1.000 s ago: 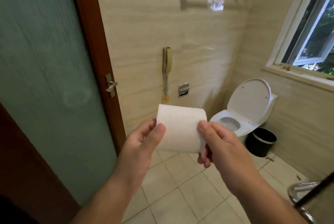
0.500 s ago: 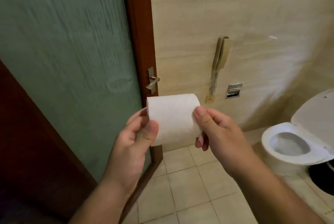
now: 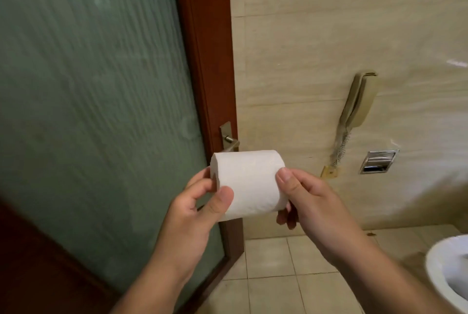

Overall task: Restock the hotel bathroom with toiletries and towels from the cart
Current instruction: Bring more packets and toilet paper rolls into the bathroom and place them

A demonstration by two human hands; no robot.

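Note:
A white toilet paper roll [image 3: 249,183] lies sideways in mid-air at the centre of the view, held between both hands. My left hand [image 3: 193,208] pinches its left end, thumb on the front and fingers behind. My right hand [image 3: 307,199] grips the right end, thumb on top and fingers curled under. A recessed metal paper holder [image 3: 378,161] sits in the beige wall to the right of the roll, apart from it.
A frosted-glass door [image 3: 96,101] with a red-brown wooden frame and a metal lever handle [image 3: 229,140] stands open at left. A beige wall phone [image 3: 358,103] with a coiled cord hangs on the tiled wall. The white toilet bowl's rim [image 3: 435,275] shows at bottom right.
The view has swung left: the toilet, bin and window have slid out to the right and the door fills more of the frame. Both hands still hold the roll the same way.

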